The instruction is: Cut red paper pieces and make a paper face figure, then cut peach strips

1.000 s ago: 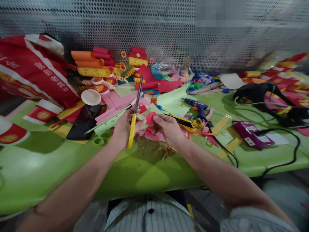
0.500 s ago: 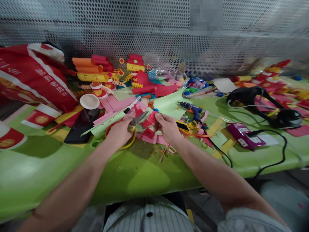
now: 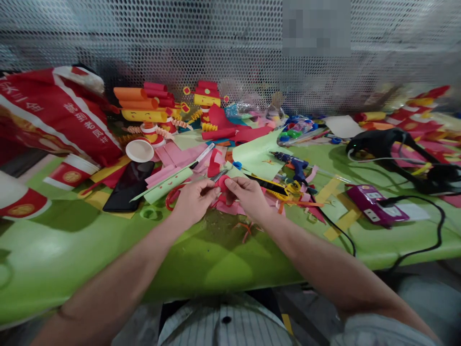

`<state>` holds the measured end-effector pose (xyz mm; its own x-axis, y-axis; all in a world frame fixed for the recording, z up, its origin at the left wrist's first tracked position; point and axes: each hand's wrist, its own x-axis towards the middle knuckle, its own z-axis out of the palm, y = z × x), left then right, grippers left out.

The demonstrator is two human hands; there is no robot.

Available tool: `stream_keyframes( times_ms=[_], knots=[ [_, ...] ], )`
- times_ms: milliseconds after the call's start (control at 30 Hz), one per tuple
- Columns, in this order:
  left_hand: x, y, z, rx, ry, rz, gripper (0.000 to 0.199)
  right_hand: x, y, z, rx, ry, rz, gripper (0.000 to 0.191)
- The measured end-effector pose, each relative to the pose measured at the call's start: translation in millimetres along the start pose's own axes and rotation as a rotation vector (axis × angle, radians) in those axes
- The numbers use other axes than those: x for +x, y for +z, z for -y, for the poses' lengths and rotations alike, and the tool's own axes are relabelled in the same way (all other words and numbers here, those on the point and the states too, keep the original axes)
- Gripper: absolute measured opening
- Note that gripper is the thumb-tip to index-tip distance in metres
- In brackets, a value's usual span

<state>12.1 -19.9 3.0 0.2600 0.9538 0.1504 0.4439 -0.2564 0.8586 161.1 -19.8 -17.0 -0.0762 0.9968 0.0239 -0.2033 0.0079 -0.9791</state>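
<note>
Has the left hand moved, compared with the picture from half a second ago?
Yes: the left hand has moved rightward, farther from the black phone.

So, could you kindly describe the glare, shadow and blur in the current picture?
Head view: pale glare lies on the left of the green table, with a darker shadow beside the nearer cup; also head view: the red piece at the right hand looks soft, and a pixelated patch hides part of the mesh panel.
</note>
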Motion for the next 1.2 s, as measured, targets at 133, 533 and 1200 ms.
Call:
stream_keyframes(
  times_ms=[133, 533, 1200],
  knots=[
    [2.1, 0.1, 0.2, -0.290, -0.150, -0.111, 0.018, 5.6, -6.8, 2.6, 0.116, 0.040, -0.105, 0.043],
    [4.8, -2.9, -4.0, -0.576, -0.260, -0.191, 0.020, 8.1, -8.6, 6.2, 0.274, 0.092, -0.098, 0.034],
    [-6.1, 11.2, 3.9, -0.443, -0.178, 0.044, 0.021, 1.7, -2.4, -4.4, 0.170, 0.148, -0.011, 0.033]
  ],
)
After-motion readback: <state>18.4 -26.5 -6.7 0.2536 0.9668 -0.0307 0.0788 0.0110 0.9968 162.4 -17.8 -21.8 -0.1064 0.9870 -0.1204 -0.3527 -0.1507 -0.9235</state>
